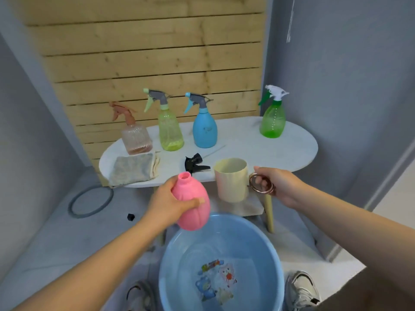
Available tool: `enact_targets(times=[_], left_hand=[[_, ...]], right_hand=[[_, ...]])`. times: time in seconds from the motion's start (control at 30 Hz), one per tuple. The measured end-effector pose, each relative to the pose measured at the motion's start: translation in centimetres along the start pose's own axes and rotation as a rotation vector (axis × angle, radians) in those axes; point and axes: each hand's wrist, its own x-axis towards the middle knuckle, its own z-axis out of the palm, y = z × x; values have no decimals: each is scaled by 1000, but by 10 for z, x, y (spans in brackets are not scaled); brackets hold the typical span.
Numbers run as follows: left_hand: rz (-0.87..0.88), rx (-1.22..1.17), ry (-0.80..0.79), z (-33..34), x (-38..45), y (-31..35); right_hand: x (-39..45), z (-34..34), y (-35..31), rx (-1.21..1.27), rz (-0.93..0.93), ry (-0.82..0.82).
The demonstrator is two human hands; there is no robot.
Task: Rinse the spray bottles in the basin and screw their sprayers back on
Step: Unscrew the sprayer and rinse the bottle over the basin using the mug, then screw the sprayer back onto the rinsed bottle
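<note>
Pink bottle, smooth, bulbous, uncapped.

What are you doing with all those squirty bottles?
A person is washing spray bottles. The left hand holds a pink bottle with its sprayer off, above a blue basin. The right hand grips the ring handle of a cream cup beside it. A black sprayer lies on the white table, where four other bottles stand with their sprayers on.
</note>
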Motion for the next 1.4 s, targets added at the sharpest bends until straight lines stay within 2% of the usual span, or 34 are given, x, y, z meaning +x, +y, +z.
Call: enact_targets(times=[0.17, 0.33, 0.53, 0.73, 0.87, 0.97, 1.03, 1.07, 1.13, 1.2, 1.27, 1.33, 1.4], left_hand=[[46, -28, 15, 1, 24, 26], [48, -27, 26, 6, 45, 35], [22, 1, 26, 15, 67, 35], [30, -12, -19, 19, 69, 35], [42, -16, -30, 19, 66, 38], [52, -22, -39, 18, 63, 40], [55, -34, -45, 16, 60, 41], [54, -37, -50, 16, 59, 41], [62, -39, -58, 12, 56, 44], [66, -38, -62, 9, 55, 45], [66, -49, -73, 6, 54, 45], [68, -81, -87, 4, 54, 44], [67, -95, -93, 0, 53, 42]], right_hand=[[20, -3, -29, 74, -10, 81], [46, 0, -26, 38, -16, 165], [78, 0, -28, -62, 19, 266], [85, -1, -26, -237, 36, 267], [79, 1, -23, -366, -71, 313], [68, 5, -23, -470, -178, 427], [52, 11, -25, -513, -345, 461], [44, 14, -25, -519, -442, 421], [28, 22, -26, -473, -541, 222], [18, 30, -25, -462, -497, -61], [17, 36, -18, -561, -420, -295], [18, 43, -10, -616, -370, -449], [22, 52, -3, -598, -346, -524]])
